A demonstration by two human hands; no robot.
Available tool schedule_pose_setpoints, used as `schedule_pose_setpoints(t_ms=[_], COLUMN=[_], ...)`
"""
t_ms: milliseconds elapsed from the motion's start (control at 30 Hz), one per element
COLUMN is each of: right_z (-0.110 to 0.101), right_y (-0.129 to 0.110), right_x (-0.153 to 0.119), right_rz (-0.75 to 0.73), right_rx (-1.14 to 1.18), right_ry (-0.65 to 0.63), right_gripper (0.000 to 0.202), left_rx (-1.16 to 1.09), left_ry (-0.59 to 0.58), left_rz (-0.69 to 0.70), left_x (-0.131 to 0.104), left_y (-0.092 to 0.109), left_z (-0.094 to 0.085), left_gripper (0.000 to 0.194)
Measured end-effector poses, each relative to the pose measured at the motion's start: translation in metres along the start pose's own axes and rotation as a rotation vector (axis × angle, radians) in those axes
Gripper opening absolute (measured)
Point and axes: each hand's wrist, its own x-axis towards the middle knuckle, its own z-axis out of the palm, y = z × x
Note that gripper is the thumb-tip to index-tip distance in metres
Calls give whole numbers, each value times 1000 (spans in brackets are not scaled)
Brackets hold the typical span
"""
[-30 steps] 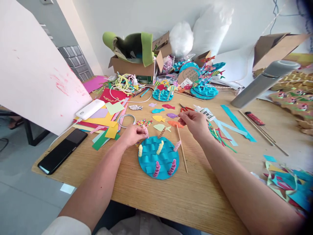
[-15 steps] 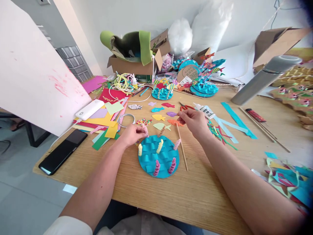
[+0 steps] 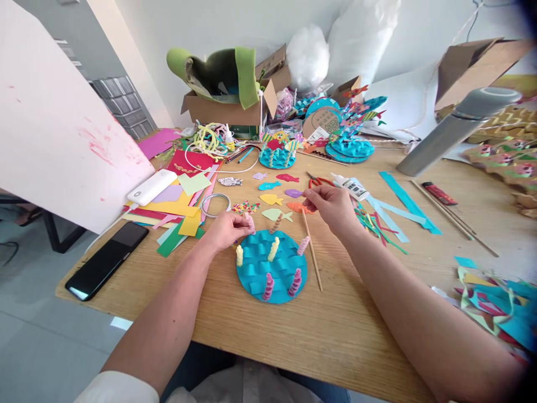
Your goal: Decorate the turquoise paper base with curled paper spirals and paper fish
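Observation:
A round blue woven-paper disc [image 3: 255, 277] lies on the table, with several twisted pipe-cleaner pieces standing on it in yellow, pink, purple and tan. At its upper left edge my left hand [image 3: 226, 229] pinches a light pink twisted piece [image 3: 249, 223]. My right hand [image 3: 329, 206] is closed in a pinch beside the orange paper fish [image 3: 297, 207]; whatever its fingertips hold is too small to name. Between my right hand and the disc lies a wooden stick [image 3: 312, 254]. Paper fish in green [image 3: 274, 214], yellow [image 3: 271, 199], blue and purple lie beyond the disc.
Behind my right hand are a glue bottle [image 3: 353, 187] and red-handled pliers [image 3: 319, 181]. A phone [image 3: 108, 260], power bank [image 3: 151, 187] and coloured papers [image 3: 191, 223] are on the left. A grey flask [image 3: 455, 134] and paper strips [image 3: 409, 202] are on the right.
The view has shifted slightly. Both hands keep nearly the same pose, and nothing has visibly been taken hold of or let go.

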Motion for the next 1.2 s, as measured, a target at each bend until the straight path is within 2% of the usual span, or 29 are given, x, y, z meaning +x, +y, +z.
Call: schedule_pose_setpoints(t_ms=[500,933,1100,1200], right_z=[0,0,-4,-7], right_y=[-1,-2,-18,-36], right_x=[0,0,-6,-13], right_rz=[5,3,-64,-167], right_rx=[11,-11,-88,-155], right_ry=[-6,-1,21,-53], right_gripper=[31,30,31,30], left_rx=[40,86,139,170], left_ry=[-13,-14,8,21], left_rz=[-28,-41,-70,-75], left_x=[-1,0,-1,-1], left_y=[3,-5,1,1], left_z=[1,0,0,0], left_gripper=[19,16,13,11])
